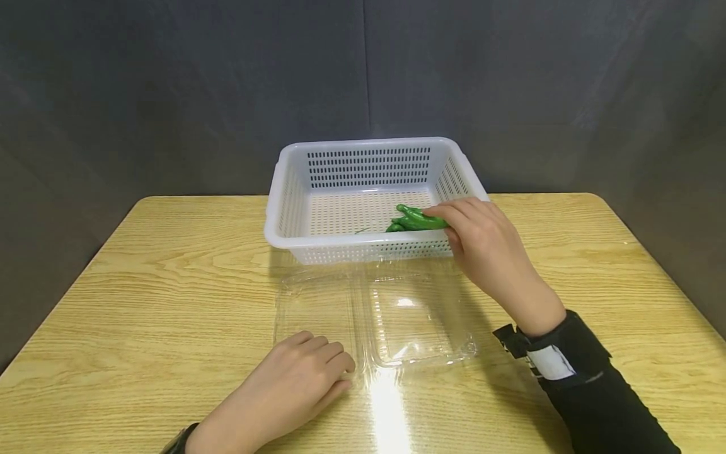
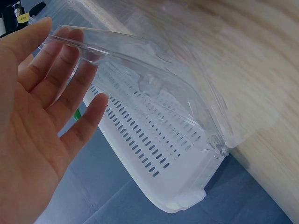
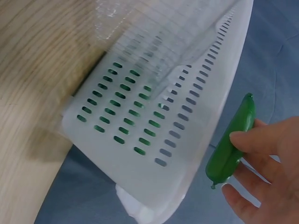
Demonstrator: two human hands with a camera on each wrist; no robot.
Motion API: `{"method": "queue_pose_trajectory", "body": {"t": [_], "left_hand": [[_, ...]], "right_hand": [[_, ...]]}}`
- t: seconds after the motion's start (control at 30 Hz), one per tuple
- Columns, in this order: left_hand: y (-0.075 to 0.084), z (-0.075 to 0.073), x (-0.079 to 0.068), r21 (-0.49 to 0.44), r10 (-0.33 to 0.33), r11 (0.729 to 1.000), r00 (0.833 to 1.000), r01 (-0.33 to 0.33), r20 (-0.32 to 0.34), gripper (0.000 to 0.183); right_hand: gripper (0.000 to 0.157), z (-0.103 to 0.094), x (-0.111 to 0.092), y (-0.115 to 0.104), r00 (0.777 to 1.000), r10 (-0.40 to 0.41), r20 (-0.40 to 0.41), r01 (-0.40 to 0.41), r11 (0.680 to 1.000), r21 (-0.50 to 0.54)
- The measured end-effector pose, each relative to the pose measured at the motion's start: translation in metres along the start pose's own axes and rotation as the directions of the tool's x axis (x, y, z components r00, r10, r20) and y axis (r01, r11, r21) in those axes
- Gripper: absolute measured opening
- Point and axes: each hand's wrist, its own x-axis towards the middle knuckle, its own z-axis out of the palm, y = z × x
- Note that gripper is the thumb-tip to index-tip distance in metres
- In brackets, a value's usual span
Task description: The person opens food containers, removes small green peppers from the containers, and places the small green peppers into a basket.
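Observation:
My right hand reaches over the near right rim of a white perforated plastic basket. Between thumb and fingers it pinches a smooth green pepper, seen whole in the right wrist view. More green peppers lie at the basket's near right side, partly hidden by its wall. A clear plastic clamshell container lies unfolded in front of the basket. At its near left edge is my left hand, with loosely bent fingers. The left wrist view shows those fingertips at the clear plastic edge, gripping nothing.
All of this stands on a wood-grain table. Dark grey cloth hangs behind the basket and along both sides. A thin green stem piece shows inside the basket.

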Motion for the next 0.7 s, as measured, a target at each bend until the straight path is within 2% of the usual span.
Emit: {"method": "queue_pose_trajectory", "body": {"t": [0.7], "left_hand": [[0.000,0.000,0.000,-0.005,-0.013,1.000,1.000,0.013,0.016,0.012]], "right_hand": [[0.044,0.009,-0.006,0.015,0.999,0.044,0.019,-0.044,0.999,-0.019]]}}
